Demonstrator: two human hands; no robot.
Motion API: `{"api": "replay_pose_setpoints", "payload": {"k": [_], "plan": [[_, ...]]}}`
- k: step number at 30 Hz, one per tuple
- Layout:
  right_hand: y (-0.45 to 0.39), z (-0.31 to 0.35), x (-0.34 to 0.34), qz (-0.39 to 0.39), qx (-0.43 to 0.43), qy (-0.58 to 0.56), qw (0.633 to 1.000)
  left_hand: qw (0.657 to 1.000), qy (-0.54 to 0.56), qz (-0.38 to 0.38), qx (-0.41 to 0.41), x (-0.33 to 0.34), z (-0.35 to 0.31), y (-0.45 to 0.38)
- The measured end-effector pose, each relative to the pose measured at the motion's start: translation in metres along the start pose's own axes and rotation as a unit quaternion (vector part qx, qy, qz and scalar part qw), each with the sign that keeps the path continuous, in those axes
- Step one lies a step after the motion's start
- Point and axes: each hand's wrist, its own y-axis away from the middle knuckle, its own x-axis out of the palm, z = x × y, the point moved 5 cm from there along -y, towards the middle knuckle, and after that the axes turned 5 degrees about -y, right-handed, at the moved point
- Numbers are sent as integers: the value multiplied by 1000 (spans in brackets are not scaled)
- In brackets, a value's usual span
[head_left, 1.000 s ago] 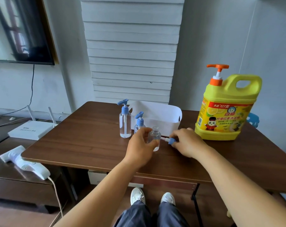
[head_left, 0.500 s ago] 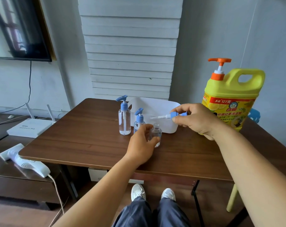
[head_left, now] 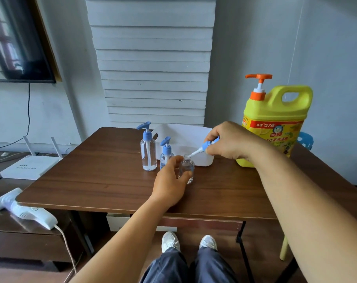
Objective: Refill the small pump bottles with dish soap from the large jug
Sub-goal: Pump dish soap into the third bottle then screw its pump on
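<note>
A small clear bottle (head_left: 187,168) with no cap stands on the brown table (head_left: 95,176), gripped by my left hand (head_left: 170,181). My right hand (head_left: 229,140) holds a blue pump head (head_left: 208,145) tilted, its white tube tip at the bottle's mouth. A tall pump bottle (head_left: 148,148) and a short pump bottle (head_left: 165,153), both with blue pumps on, stand just to the left. The large yellow soap jug (head_left: 275,123) with an orange pump stands at the right rear.
A white tub (head_left: 181,137) sits behind the bottles. Left of the table a low cabinet carries a white router (head_left: 28,166) and a white handheld device (head_left: 26,211) with a cable. A blue chair (head_left: 306,139) shows behind the jug.
My right hand lifted the pump head off the table, carried it up over the tub, then brought it down so its tube points into the open bottle. The left hand stayed on the bottle.
</note>
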Motion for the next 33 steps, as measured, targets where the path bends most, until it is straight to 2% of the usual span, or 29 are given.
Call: {"api": "replay_pose_setpoints", "payload": {"k": [5, 8, 14, 18, 22, 26, 29, 33], "plan": [[-11, 28, 15, -11, -41, 17, 999, 1000, -7, 4, 9, 1, -1, 2], [-15, 23, 40, 12, -22, 6, 1000, 1000, -1, 5, 13, 1, 0, 2], [-18, -2, 41, 20, 9, -115, 993, 1000, -3, 4, 23, 1, -1, 2], [-17, -14, 45, 56, -1, -244, 968, 1000, -4, 6, 30, 1, -2, 2], [-19, -21, 57, -5, 6, -222, 975, 999, 2, 7, 33, 1, -3, 2], [-19, -22, 66, 29, 5, -278, 960, 999, 0, 7, 37, 1, -3, 3], [-18, -22, 64, -5, 5, -223, 975, 999, -1, 8, 43, 0, -4, 3], [-18, -22, 67, 26, 2, -261, 965, 999, 1, 13, 43, 1, -5, 3]]}}
